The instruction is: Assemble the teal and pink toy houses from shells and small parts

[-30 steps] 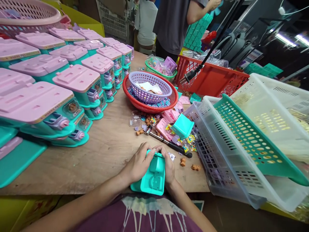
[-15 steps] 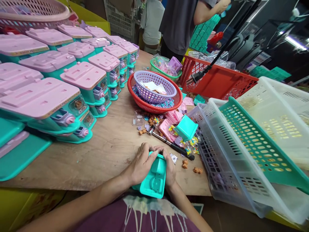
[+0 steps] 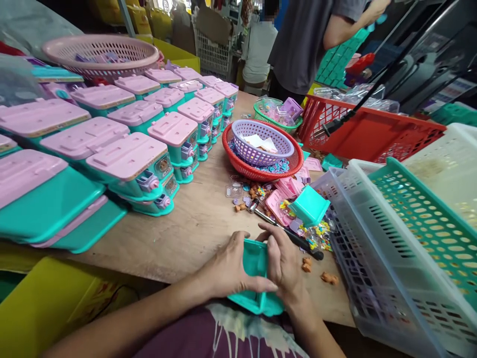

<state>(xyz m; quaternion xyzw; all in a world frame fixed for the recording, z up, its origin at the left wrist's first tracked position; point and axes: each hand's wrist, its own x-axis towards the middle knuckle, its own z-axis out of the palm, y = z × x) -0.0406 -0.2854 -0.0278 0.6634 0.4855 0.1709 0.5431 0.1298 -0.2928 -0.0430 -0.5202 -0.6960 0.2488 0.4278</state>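
A teal plastic case (image 3: pixel 255 261) is held between both hands at the table's front edge, close to my body. My left hand (image 3: pixel 229 268) grips its left side, the thumb stretched across the front. Around the right side wraps my right hand (image 3: pixel 285 263), with fingers over the top rim. Beyond the hands lies a black-handled tool (image 3: pixel 294 236), next to an upturned teal box (image 3: pixel 310 205) and pink parts (image 3: pixel 279 206). Small brown bear figures (image 3: pixel 329 278) rest to the right of my right hand.
Stacked teal cases with pink lids (image 3: pixel 128 154) fill the left. A red basket (image 3: pixel 244 171) holds a purple basket (image 3: pixel 261 141). A red crate (image 3: pixel 372 129) and clear crates (image 3: pixel 376 238) stand at the right. A person in a dark shirt (image 3: pixel 298 44) is behind the table.
The view has turned left. The teal case has been turned in my hands, and my left thumb now reaches across it. My right fingers have shifted over its rim.
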